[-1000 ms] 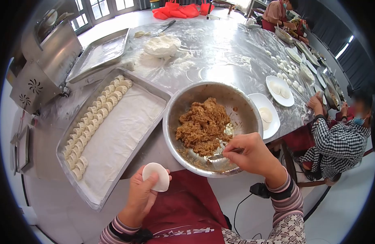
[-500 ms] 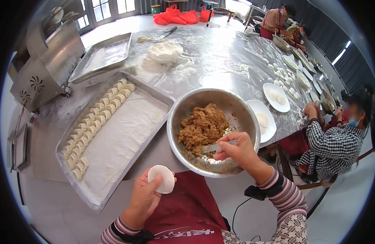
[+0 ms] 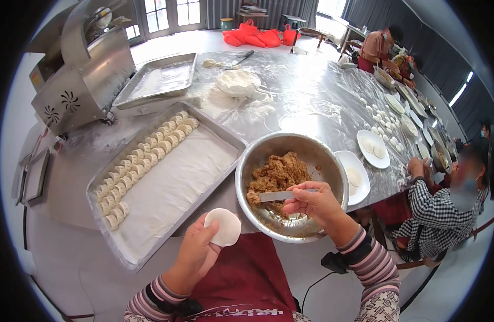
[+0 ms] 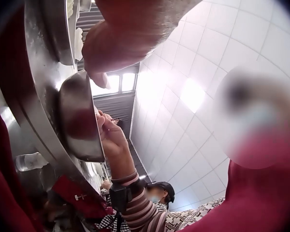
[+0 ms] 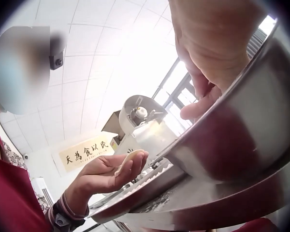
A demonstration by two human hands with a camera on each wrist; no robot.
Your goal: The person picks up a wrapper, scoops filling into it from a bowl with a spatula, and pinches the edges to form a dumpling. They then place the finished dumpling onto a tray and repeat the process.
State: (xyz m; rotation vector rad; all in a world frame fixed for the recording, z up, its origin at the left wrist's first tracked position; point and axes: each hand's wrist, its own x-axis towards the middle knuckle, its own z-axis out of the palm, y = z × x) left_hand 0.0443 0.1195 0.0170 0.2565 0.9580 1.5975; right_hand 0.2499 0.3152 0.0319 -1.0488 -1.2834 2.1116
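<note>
My left hand [image 3: 199,248] holds a round white dough wrapper [image 3: 223,227], its thumb pressed on the wrapper's face. In the right wrist view the wrapper [image 5: 130,162] lies across the fingers of that hand [image 5: 106,176]. Over the steel bowl [image 3: 343,188] my right hand [image 3: 315,204] pinches a flat metal spatula [image 3: 276,196]. A lump of brown filling [image 3: 253,198] clings to the spatula's left end. The rest of the minced filling [image 3: 282,170] is heaped in the bowl. To the left, a lined metal tray [image 3: 177,185] bears rows of pleated dumplings [image 3: 145,155].
Plates with wrappers [image 3: 368,193] stand right of the bowl. Behind are a flour mound [image 3: 237,83], an empty-looking tray [image 3: 158,80] and a steel machine [image 3: 86,80]. Small dough pieces [image 3: 385,126] lie at the right, where a person in a checked shirt [image 3: 434,214] sits.
My right hand has raised the spatula from the filling, moving slightly left, with a lump now on its end. My left hand has brought the wrapper slightly nearer the bowl. The head view has shifted.
</note>
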